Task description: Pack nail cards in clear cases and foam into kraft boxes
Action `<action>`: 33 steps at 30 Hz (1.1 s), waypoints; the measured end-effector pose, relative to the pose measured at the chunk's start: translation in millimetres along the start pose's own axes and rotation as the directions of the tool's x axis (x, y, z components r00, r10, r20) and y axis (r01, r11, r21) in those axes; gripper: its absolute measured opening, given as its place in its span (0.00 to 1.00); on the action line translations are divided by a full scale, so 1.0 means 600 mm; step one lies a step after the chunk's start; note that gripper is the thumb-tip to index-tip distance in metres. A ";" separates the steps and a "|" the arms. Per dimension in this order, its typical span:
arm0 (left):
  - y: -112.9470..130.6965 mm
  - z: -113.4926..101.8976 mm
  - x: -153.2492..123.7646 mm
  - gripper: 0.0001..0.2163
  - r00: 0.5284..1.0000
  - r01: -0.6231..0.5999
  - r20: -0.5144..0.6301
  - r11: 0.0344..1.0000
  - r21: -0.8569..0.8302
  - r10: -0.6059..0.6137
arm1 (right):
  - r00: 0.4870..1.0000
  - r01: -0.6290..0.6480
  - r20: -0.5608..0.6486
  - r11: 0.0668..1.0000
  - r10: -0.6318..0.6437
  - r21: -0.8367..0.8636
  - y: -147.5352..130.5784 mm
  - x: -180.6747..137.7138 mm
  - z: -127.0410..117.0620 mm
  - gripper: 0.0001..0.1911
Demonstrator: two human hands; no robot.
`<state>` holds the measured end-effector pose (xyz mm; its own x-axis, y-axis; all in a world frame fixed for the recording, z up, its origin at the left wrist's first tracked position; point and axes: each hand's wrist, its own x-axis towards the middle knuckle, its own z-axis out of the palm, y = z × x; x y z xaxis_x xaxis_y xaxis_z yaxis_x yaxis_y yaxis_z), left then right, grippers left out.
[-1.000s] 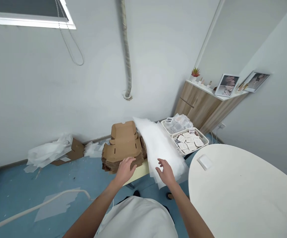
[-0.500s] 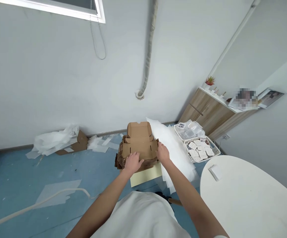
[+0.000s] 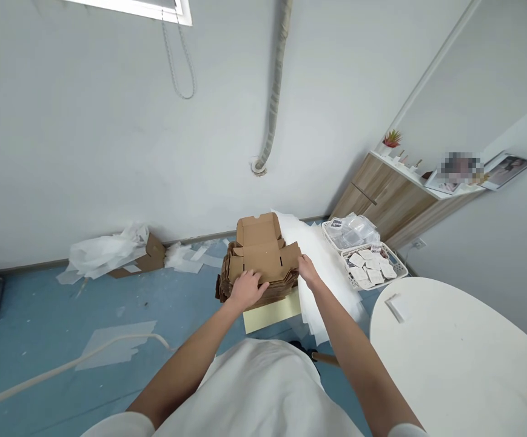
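2 hands [image 3: 247, 289] [image 3: 308, 271] touch cardboard [image 3: 263, 258]; printed cards [image 3: 375, 262] illegibly small.

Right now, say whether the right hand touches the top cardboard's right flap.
Touching: head view shows the right hand holding the right flap by its edge.

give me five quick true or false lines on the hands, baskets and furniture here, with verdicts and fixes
1. The left hand lies on the cardboard stack. True.
2. The right hand holds a side flap of the top cardboard piece. True.
3. The table is black. False: the table is white.
4. Two baskets stand by the white sheets. True.
5. The plant is on the table. False: the plant is on the cabinet.
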<state>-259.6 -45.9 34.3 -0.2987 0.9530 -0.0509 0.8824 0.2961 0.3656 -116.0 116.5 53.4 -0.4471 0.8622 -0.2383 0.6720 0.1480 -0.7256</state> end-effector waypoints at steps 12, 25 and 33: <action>0.008 -0.012 0.009 0.15 0.994 -0.039 0.105 0.981 0.190 0.019 | 0.775 0.568 0.086 0.630 -0.626 -0.529 -0.012 -0.127 0.050 0.08; 0.006 -0.084 -0.015 0.18 0.985 -0.057 -0.168 0.997 -0.051 0.048 | 0.959 0.280 0.061 0.960 -0.278 -0.018 0.007 -0.105 0.012 0.27; 0.041 -0.050 -0.052 0.16 0.971 -0.189 -0.170 0.975 -0.116 0.168 | 0.991 0.106 -0.042 0.924 -0.130 -0.368 -0.096 -0.084 -0.077 0.27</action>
<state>-239.3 -70.3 72.6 -0.2030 0.9644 0.1698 0.8748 0.1007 0.4739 -104.9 86.7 137.2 -0.5054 0.8553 -0.1142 0.7909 0.4062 -0.4577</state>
